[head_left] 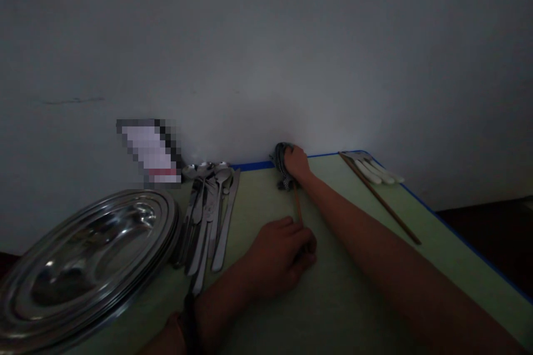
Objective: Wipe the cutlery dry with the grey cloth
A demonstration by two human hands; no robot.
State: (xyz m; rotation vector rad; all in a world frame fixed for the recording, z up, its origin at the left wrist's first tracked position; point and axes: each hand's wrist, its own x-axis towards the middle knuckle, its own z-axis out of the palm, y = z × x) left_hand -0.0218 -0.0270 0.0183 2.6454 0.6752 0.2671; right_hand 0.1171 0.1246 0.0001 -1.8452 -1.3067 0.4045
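My left hand (280, 258) rests on the pale green table (341, 288) with its fingers closed round the near end of a thin brown stick, likely a chopstick (297, 204). The stick runs away from me toward the wall. My right hand (296, 163) reaches to the far edge of the table and grips a bunched grey cloth (281, 160) against the wall, over the stick's far end.
A stack of shiny oval steel plates (83, 260) sits at the near left. Several metal spoons and knives (208, 211) lie beside it. Another long brown chopstick (381, 198) and white-handled cutlery (377, 172) lie at the far right. A blue strip edges the table.
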